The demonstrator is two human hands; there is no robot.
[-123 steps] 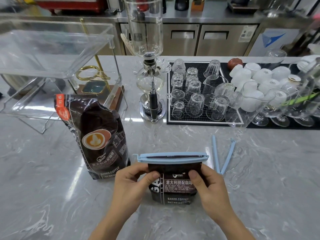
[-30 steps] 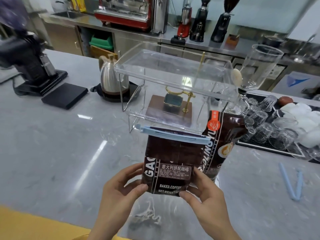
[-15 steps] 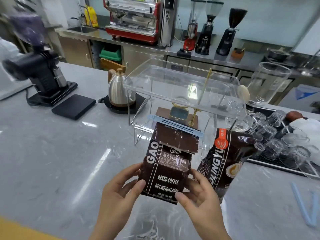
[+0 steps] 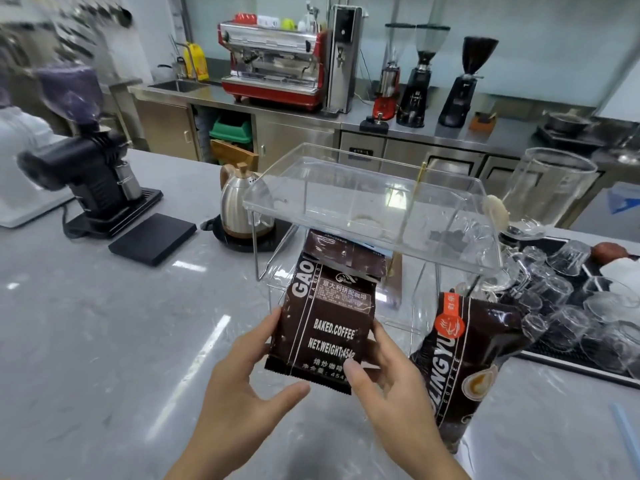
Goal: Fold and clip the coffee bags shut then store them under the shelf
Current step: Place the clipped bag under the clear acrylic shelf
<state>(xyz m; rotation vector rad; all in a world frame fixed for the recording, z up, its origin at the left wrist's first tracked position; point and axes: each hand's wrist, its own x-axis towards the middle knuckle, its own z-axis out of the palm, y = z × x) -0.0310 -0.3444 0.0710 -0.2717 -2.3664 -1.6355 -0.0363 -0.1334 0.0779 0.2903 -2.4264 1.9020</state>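
A dark brown coffee bag (image 4: 325, 320), printed "BAKED.COFFEE" and "NET.WEIGHT:454g", is held tilted above the grey marble surface (image 4: 104, 341), its folded top reaching in beneath the clear acrylic shelf (image 4: 367, 206). A pale blue clip (image 4: 377, 249) shows only as a sliver across that folded top, seen through the shelf's transparent deck. The left hand (image 4: 239, 382) meets the bag's lower left edge with its fingertips, thumb spread wide below the bottom seam; its grip is loose and open rather than clamped. The right hand (image 4: 388, 386) has its grip closed on the bag's lower right corner, thumb pressed on the front face and fingers behind.

Just to the right, a second coffee bag (image 4: 464, 358), unclipped and marked with an orange-red tab and a latte picture, stands upright on the surface beside the shelf's wire legs. Past it, upturned glasses (image 4: 561, 299) crowd a black mat (image 4: 571, 362). A steel kettle (image 4: 242, 206) sits behind the shelf's left corner, with a flat black scale (image 4: 152, 237) and a black grinder (image 4: 86, 174) farther left. Along the back wall, a red espresso machine (image 4: 273, 64) and three more grinders (image 4: 429, 77) line a steel counter. A strip of pale blue (image 4: 627, 431) lies at the frame's right edge, too cropped to identify.
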